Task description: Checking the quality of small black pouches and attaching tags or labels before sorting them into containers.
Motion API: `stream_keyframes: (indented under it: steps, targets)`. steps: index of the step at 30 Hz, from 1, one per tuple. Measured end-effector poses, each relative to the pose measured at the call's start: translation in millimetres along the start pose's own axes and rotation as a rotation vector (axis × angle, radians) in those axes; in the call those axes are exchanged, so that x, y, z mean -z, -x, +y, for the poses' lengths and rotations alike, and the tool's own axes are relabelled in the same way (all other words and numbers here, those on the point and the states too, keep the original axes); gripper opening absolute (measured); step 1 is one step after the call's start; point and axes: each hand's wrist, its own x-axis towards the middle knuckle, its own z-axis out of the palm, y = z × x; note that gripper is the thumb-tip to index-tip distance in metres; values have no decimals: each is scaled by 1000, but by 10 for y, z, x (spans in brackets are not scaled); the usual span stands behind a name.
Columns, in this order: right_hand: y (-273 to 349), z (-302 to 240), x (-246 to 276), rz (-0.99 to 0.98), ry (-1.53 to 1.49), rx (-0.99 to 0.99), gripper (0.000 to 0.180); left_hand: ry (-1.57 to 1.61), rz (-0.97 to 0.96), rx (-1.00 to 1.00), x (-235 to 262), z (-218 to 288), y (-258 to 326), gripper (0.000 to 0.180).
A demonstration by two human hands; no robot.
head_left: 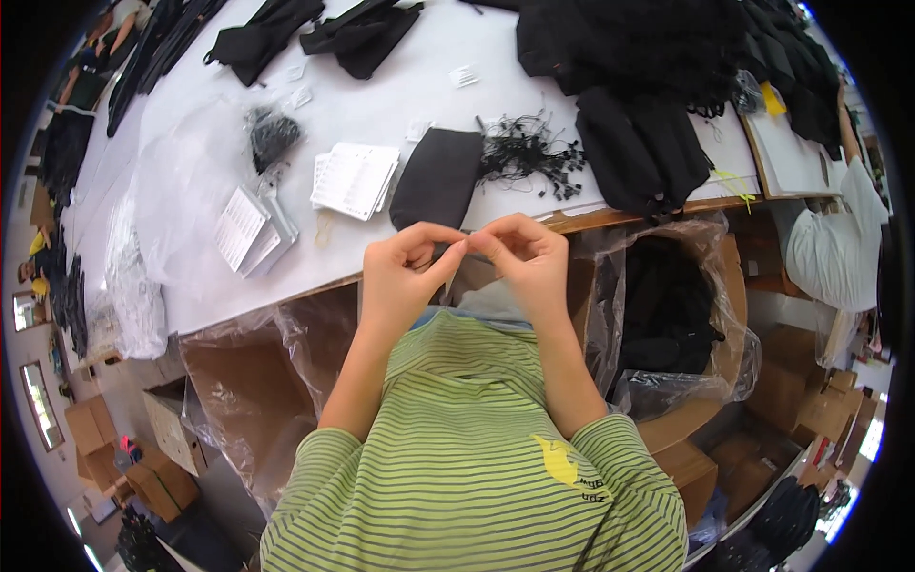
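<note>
At the table's near edge my left hand (413, 270) and my right hand (524, 257) meet, thumbs and forefingers pinched together. Whatever is between the fingertips is too small to make out; a dark speck shows there. Just beyond them a flat black fabric pouch (440, 172) lies on the white table (367, 105), its near end close to my fingers. To its right spreads a tangle of thin black cords (536, 157) with small black ends. On its left sits a stack of white printed cards (355, 179), with another stack of cards (250, 229) farther left.
Black fabric items (629, 48) heap at the far right, near black pouches (643, 153). Clear plastic bags (172, 210) cover the table's left part. Below the edge stand a plastic-lined carton (729, 276) holding black goods and another carton (243, 381) to the left.
</note>
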Motion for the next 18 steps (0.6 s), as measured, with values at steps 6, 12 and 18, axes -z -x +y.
stream_keyframes:
  steps: [6,12,18]
  targets:
    - [-31,-30,-19,-39,277,165,11,-193,79,-100,-37,-10,54,7]
    - [-28,-87,54,-55,216,248,11,44,110,20,-137,-125,27,5]
    - [-248,-332,455,-159,178,247,15,8,90,43,-302,6,-201,5]
